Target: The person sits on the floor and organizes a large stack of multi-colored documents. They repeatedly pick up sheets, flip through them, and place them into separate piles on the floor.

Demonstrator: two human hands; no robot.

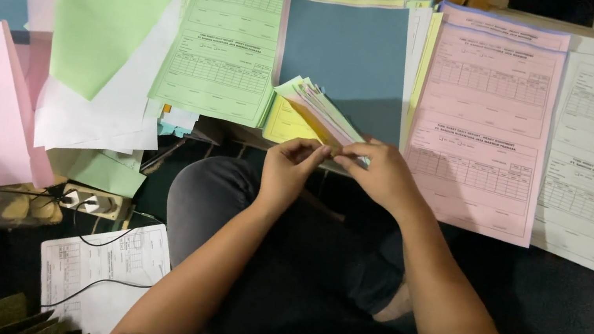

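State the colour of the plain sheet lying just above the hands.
Dark blue: the plain rectangular paper sheet atop a pink-edged stack, seen best in the head view.

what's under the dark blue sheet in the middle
The dark blue sheet tops a stack: pink, white and yellow paper edges peek out around it. Their faces are covered.

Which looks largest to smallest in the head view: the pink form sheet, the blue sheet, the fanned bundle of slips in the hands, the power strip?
1. Pink form sheet
2. Blue sheet, partly covered
3. Fanned bundle of slips
4. Power strip

The bundle lies nearer the camera, so its rank is unsure.
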